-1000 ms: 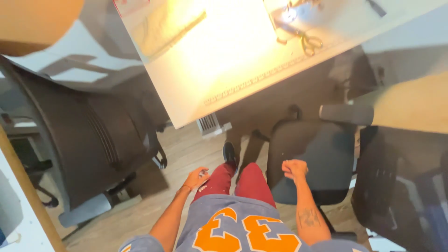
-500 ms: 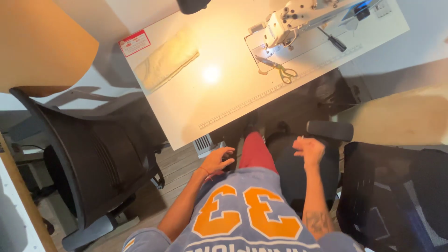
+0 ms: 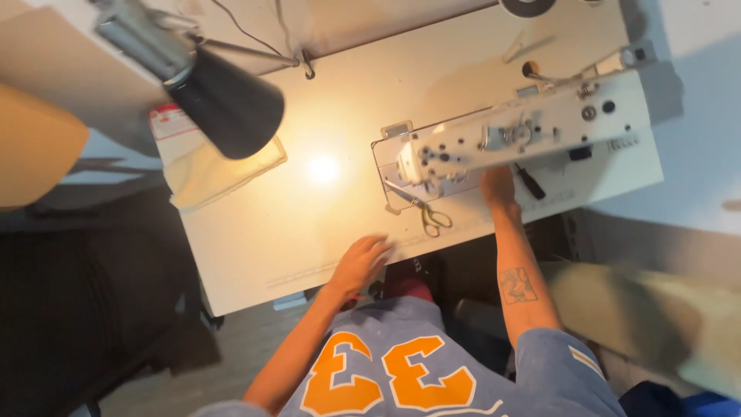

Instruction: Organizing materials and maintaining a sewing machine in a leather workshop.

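My left hand (image 3: 361, 261) rests on the near edge of the white sewing table (image 3: 255, 239), fingers spread, holding nothing. My right hand (image 3: 498, 187) reaches under the arm of the white sewing machine (image 3: 525, 131); its fingers are partly hidden by the machine, and whether it holds anything cannot be seen. Small scissors (image 3: 423, 210) lie on the table between my hands, just in front of the machine's needle end. A dark screwdriver-like tool (image 3: 529, 181) lies right of my right hand.
A black desk lamp (image 3: 224, 104) hangs over the table's left part, casting a bright spot. Folded cream fabric (image 3: 208, 170) lies beneath it. A black chair (image 3: 85, 309) stands at the left, and a tan blurred object (image 3: 656, 309) at the right.
The view has swung up and closer over the table. My hands rose from my lap: the left onto the table edge, the right under the machine's arm.
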